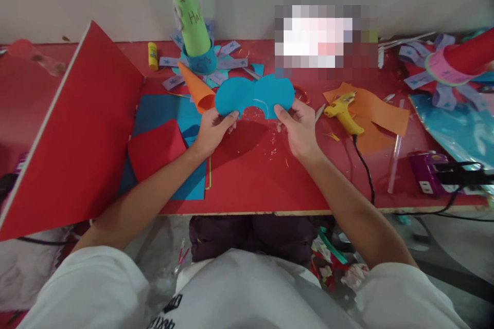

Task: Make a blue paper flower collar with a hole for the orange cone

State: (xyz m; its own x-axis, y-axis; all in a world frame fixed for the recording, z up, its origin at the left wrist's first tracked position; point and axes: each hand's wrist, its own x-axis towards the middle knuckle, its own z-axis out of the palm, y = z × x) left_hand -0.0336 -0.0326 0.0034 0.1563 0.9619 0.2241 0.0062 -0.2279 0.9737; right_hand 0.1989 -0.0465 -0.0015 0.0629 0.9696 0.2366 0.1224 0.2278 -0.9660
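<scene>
A blue paper cutout (pixel 254 93) with two rounded lobes and a curved notch in its lower edge is held up over the red table. My left hand (pixel 216 131) pinches its lower left part. On the right side, my right hand (pixel 299 126) grips the cutout between thumb and fingers. An orange paper cone (pixel 197 88) lies just beyond my left hand. Red-handled scissors (pixel 302 94) are partly hidden behind the cutout. To the left, a red paper piece (pixel 156 149) rests on blue sheets (pixel 152 108).
A red board (pixel 77 133) stands upright at left. Behind are a glue stick (pixel 153 56) and a green paper tube (pixel 191 15). At right are a yellow glue gun (pixel 347 115) with a black cord, orange paper (pixel 386 113), a clear stick (pixel 395 159) and a purple device (pixel 428 172).
</scene>
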